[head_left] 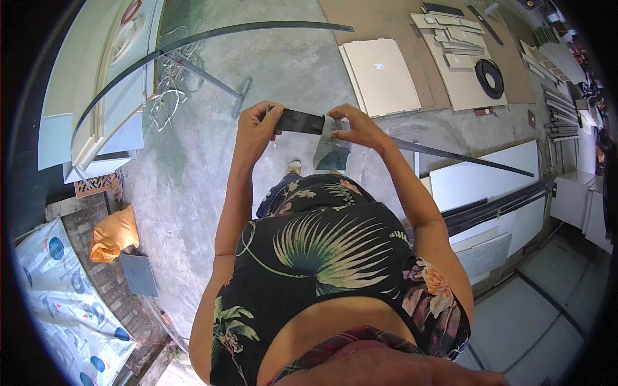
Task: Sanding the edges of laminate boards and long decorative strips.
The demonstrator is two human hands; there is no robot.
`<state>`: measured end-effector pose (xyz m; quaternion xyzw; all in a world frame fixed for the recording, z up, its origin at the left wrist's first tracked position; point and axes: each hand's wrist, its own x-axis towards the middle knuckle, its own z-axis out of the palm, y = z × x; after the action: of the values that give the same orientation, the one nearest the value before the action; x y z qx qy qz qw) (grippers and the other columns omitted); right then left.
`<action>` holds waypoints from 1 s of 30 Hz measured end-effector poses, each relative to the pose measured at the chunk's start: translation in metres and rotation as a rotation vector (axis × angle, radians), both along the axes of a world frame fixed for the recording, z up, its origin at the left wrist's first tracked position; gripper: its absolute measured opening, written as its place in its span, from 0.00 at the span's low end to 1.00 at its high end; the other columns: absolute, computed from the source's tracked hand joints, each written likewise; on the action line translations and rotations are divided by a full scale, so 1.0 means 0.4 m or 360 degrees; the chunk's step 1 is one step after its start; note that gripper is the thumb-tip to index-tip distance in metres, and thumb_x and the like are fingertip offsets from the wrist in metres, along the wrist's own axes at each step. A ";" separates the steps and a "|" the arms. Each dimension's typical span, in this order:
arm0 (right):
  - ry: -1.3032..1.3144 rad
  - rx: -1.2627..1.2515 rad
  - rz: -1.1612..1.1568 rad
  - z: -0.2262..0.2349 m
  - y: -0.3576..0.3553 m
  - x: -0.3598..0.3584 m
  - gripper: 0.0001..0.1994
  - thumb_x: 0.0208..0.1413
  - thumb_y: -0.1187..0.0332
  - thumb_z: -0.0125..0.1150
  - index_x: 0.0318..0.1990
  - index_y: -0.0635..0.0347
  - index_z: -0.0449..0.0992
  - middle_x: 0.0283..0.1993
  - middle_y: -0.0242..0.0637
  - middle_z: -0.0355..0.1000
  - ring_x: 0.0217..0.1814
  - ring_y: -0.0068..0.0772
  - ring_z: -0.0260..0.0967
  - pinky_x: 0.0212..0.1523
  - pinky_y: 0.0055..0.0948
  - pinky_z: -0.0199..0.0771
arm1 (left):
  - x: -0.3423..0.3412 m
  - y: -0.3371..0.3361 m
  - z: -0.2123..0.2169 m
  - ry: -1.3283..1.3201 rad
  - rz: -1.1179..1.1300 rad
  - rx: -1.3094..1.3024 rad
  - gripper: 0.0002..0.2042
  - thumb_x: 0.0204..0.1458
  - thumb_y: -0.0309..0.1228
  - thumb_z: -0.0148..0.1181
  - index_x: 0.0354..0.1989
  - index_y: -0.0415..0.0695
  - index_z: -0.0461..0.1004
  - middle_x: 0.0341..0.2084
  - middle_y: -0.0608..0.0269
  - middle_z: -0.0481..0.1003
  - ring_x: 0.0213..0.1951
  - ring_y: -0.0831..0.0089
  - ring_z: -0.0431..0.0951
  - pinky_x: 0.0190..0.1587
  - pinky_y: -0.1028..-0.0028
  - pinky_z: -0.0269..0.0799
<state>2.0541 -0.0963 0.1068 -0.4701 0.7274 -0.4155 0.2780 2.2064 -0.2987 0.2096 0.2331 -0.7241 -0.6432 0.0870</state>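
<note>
Head view: left hand (256,125) grips the dark strip (300,121), right hand (358,126) pinches its clear film (331,149), peeled only near that end, most still covered.

A large white plastic sack with blue round printed marks (61,302) is lying at lower left; an orange bag (112,235) is resting just above it.

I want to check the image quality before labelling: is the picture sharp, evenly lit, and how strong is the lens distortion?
Head view: daylight is even, with only soft shadows on the concrete floor; both hands, left hand and right hand, and the dark strip look sharp; fisheye distortion bends the long dark bar into an arc; black corners frame the round picture.
</note>
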 end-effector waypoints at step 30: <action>0.0609 -0.0513 -0.1007 -0.103 0.019 0.166 0.24 0.40 0.78 0.61 0.49 0.60 0.67 0.48 0.46 0.67 0.51 0.48 0.64 0.51 0.38 0.64 | -0.062 0.052 0.007 0.0053 -0.0235 0.0155 0.09 0.51 0.31 0.54 0.28 0.36 0.73 0.16 0.64 0.72 0.16 0.81 0.70 0.17 0.82 0.63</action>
<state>2.1205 -0.0888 0.0656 -0.3294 0.8003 -0.4944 -0.0814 2.1815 -0.2778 0.2122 0.1723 -0.7056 -0.6862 0.0398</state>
